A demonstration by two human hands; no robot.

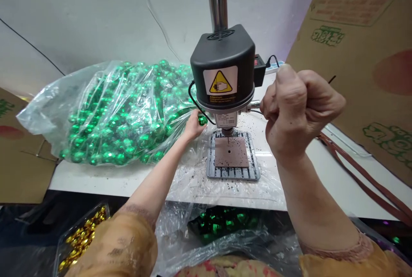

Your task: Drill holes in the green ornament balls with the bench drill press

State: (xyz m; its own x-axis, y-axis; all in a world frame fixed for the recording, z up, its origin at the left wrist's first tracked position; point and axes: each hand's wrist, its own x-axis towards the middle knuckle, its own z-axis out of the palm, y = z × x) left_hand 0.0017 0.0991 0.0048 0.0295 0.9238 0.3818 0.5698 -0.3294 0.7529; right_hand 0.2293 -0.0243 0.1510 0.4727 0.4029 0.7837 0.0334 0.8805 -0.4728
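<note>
Between the fingers of my left hand [193, 126] is a shiny green faceted ball [202, 120], beside the opening of a clear plastic bag [48, 105] full of similar green balls. My right hand [289, 109] is closed in a fist at the right side of a black bench drill press [225, 49]; the fingers are wrapped around what looks like its feed handle, mostly hidden by the hand. Below the chuck, a brown square board [236, 159] with a dark hole lies on the grey slotted base [233, 175], sprinkled with dark shavings.
Cardboard boxes stand at right [370, 54] and left [25, 157]. Below the white table's edge [96, 185] are a container of gold balls [83, 236] and more green balls [225, 223] in plastic. A brown strap [360, 180] lies at right.
</note>
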